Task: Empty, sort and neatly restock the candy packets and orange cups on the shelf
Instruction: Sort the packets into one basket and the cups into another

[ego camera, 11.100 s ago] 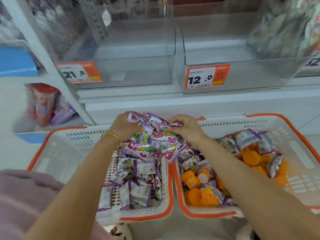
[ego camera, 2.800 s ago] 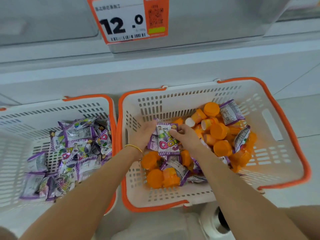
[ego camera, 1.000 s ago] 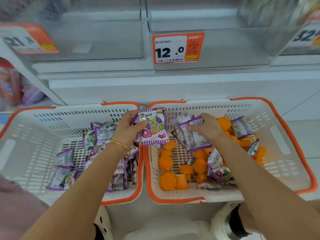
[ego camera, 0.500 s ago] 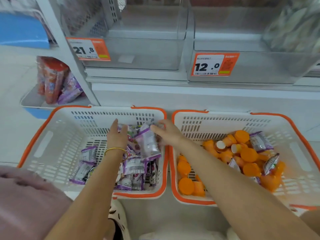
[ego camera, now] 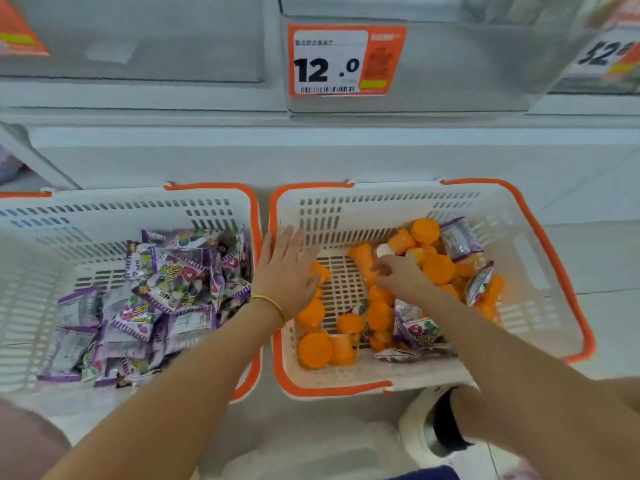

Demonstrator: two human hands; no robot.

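Two white baskets with orange rims stand side by side on the floor. The left basket [ego camera: 104, 216] holds a heap of purple candy packets [ego camera: 166, 282]. In the right basket [ego camera: 381, 206] lie several orange cups [ego camera: 438, 268] mixed with a few purple packets [ego camera: 415, 327]. My left hand [ego camera: 287, 268] is spread flat over the right basket's left side, fingers straight, above some cups. My right hand [ego camera: 398, 271] reaches into the cups at the basket's middle with bent fingers. Whether they grip anything is hidden.
Above the baskets runs a white shelf base [ego camera: 311, 157] with clear bins on it, one of them [ego camera: 138, 39] at the left. A price tag reading 12.0 [ego camera: 329, 60] hangs above the right basket. Tiled floor [ego camera: 606, 306] shows to the right.
Both hands have left the left basket, where they let go of purple packets, and moved right into the basket of orange cups. The view has tilted down and right.
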